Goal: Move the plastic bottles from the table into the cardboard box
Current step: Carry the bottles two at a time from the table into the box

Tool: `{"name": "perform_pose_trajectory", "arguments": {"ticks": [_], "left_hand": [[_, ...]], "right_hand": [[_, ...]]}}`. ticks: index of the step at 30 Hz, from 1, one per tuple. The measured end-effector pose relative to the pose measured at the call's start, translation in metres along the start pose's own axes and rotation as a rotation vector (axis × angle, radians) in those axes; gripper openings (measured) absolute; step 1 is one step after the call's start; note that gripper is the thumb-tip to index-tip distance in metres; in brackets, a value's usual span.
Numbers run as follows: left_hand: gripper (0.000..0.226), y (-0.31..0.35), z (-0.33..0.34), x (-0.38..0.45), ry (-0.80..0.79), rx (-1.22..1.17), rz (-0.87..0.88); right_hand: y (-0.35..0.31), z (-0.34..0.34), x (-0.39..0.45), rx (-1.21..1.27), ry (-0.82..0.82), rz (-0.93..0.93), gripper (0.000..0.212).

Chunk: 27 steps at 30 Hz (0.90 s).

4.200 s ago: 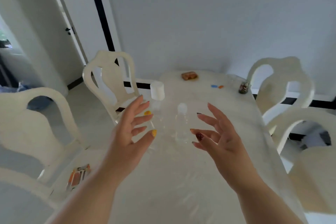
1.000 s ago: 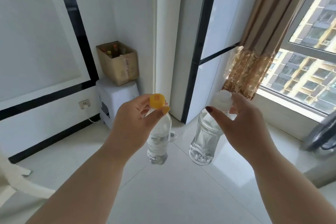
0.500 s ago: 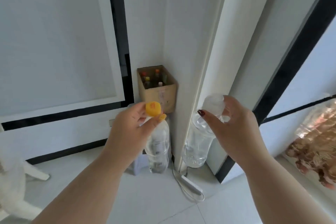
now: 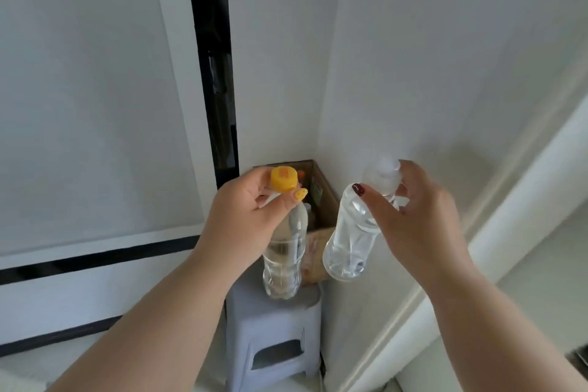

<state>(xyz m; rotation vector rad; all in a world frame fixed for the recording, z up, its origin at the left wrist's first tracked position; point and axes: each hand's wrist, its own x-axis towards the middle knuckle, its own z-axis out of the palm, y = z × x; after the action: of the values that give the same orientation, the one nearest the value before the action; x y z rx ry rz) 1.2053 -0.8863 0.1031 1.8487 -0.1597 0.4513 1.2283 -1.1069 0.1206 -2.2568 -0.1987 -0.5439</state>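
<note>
My left hand (image 4: 245, 216) grips a clear plastic bottle with a yellow cap (image 4: 284, 259) by its neck; the bottle hangs upright. In my right hand (image 4: 413, 219) hangs a second clear bottle with a white cap (image 4: 350, 248), also held by the neck and tilted slightly left. Both bottles hover in front of the open cardboard box (image 4: 321, 197), which stands in the wall corner on a stool. The bottles and my hands hide much of the box; a few bottle tops show inside it.
A pale grey plastic stool (image 4: 273, 340) carries the box. White walls close in behind and on the right, with a black vertical strip (image 4: 211, 57) on the left wall. A white cable lies on the floor by the stool.
The table is left behind and both hands now carry bottles. Over the last second the box and stool have grown much larger and closer, and both bottles now hang just in front of the box.
</note>
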Motion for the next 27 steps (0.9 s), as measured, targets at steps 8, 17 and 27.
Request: {"name": "perform_pose_trajectory", "arguments": {"ticks": [8,17,27], "left_hand": [[0.019,-0.084,0.021,0.143,-0.032,0.115,-0.069],[0.011,-0.209,0.063,0.171,-0.245,0.250,-0.315],[0.019,-0.279,0.081,0.155,-0.389,0.591,-0.418]], "right_hand": [[0.039,0.100,0.138,0.133,-0.045,0.088,0.028],[0.130,0.209,0.167,0.024,-0.331,0.234,0.033],[0.193,0.265,0.152,-0.253,-0.609,0.384,0.025]]}}
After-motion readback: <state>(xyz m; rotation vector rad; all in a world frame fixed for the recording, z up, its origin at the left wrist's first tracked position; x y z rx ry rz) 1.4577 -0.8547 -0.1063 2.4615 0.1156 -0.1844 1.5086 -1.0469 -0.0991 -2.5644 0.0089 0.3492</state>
